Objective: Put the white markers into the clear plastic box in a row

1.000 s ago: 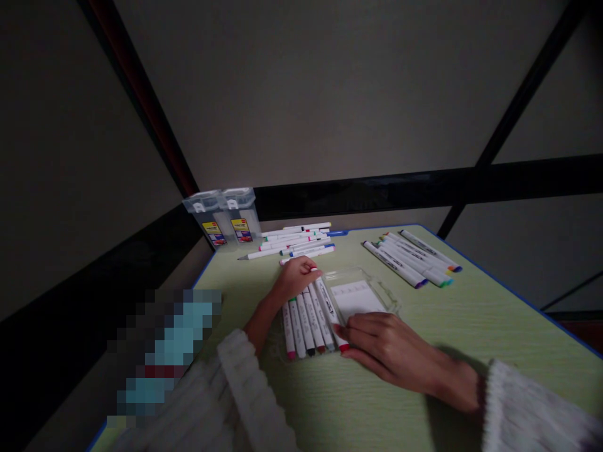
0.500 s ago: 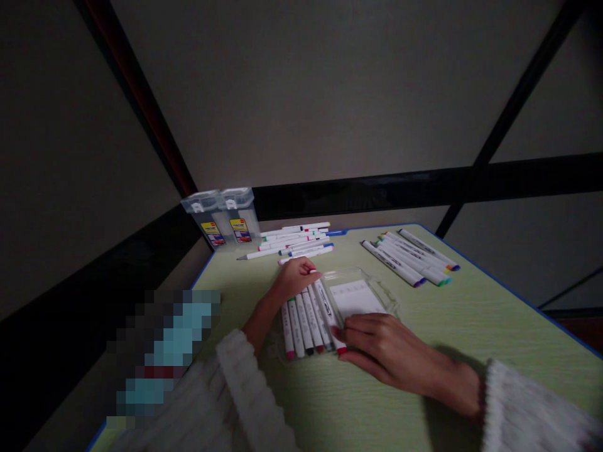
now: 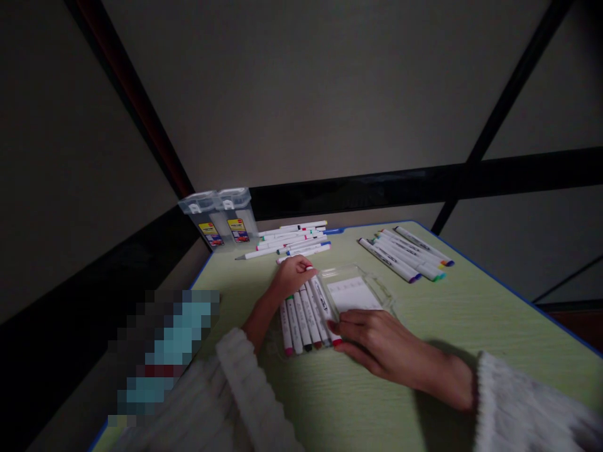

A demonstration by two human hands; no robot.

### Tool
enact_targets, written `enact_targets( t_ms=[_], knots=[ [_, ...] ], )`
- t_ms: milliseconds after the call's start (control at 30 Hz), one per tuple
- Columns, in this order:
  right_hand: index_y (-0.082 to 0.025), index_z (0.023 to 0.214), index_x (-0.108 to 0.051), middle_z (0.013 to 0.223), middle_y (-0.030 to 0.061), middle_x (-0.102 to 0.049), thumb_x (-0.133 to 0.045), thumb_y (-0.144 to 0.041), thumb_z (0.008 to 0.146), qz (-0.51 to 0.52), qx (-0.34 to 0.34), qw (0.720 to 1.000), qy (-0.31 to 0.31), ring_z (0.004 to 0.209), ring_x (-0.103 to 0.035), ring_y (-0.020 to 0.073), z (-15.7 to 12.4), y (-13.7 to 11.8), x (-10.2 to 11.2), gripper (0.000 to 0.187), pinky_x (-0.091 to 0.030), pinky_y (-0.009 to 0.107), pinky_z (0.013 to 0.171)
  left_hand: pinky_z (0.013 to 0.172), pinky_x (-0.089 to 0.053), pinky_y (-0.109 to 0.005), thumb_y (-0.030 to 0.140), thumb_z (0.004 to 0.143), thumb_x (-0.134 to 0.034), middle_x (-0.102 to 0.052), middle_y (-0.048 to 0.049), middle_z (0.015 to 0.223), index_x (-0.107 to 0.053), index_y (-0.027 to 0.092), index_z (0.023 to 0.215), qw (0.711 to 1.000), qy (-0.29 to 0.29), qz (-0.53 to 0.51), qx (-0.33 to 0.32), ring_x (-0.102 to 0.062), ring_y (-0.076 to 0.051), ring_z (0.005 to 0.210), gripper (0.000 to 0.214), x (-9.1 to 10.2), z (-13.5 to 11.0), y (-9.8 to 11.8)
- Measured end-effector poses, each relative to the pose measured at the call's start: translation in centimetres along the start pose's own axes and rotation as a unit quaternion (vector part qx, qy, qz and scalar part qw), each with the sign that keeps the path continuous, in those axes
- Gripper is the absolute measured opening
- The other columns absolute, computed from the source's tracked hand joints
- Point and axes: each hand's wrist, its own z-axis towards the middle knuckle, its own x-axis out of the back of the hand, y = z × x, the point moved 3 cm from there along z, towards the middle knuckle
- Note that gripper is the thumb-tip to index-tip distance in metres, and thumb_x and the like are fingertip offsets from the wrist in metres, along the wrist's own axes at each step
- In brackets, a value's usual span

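A white marker with red ends (image 3: 320, 299) lies along the right side of a row of white markers (image 3: 301, 320) in an open clear plastic case (image 3: 346, 271). My left hand (image 3: 294, 274) closes on its far end. At its near red end, the fingertips of my right hand (image 3: 370, 336) pinch it. The row's near caps are pink, black, dark red and other colours. A white paper card (image 3: 353, 295) lies in the right half of the case, partly covered by my right hand.
Two clear lidded containers (image 3: 242, 216) stand at the back left. Loose markers (image 3: 294, 240) lie beside them in a pile, and another group of markers (image 3: 405, 254) lies at the back right. The light green table (image 3: 471, 326) has a blue edge; dark-framed panels stand behind.
The red-ended marker has shifted slightly left, closer against the row, with both hands still on it. The view has also moved a little.
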Motion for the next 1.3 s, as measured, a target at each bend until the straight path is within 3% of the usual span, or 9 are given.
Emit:
enact_targets(
  t_ms=[467,833,1100,1300],
  knots=[
    [-0.016,0.107,-0.055,0.082,0.0059,-0.06,-0.039,-0.028,0.089,0.016,-0.005,1.0,0.014,0.071,-0.055,0.0163,-0.1,0.3,-0.4,0.027,-0.038,0.026,0.06,0.048,-0.037,-0.02,0.019,0.063,-0.058,-0.053,0.0038,0.053,-0.054,0.014,0.067,1.0,0.004,0.014,-0.002,-0.051,-0.009,0.051,0.008,0.0,0.2,-0.5],
    [-0.015,0.109,-0.054,0.085,0.0073,-0.059,-0.041,-0.028,0.088,0.059,-0.009,0.998,0.023,0.076,-0.054,0.0178,-0.1,0.5,-0.7,0.028,-0.04,0.028,0.066,0.052,-0.039,-0.021,0.016,0.067,-0.05,-0.052,0.0025,0.051,-0.051,0.013,0.054,0.999,0.034,0.001,-0.026,-0.05,-0.009,0.051,0.013,0.2,0.6,-0.9],
    [-0.015,0.104,-0.056,0.082,0.0062,-0.058,-0.041,-0.026,0.087,0.054,-0.014,0.998,0.027,0.073,-0.053,0.0168,-0.1,0.1,-0.9,0.025,-0.04,0.027,0.063,0.054,-0.041,-0.022,0.018,0.066,-0.051,-0.054,0.001,0.053,-0.052,0.013,0.056,1.0,0.014,-0.017,-0.01,-0.052,-0.011,0.053,0.011,0.1,0.6,-1.0],
    [-0.016,0.099,-0.057,0.084,0.0063,-0.058,-0.038,-0.03,0.089,0.051,-0.005,0.998,0.02,0.075,-0.054,0.017,0.0,0.0,-0.8,0.026,-0.041,0.027,0.064,0.05,-0.037,-0.021,0.02,0.066,-0.05,-0.05,0.0024,0.048,-0.049,0.014,0.051,0.998,0.039,0.033,-0.023,-0.048,-0.01,0.05,0.016,0.4,0.5,-1.0]
  ],
)
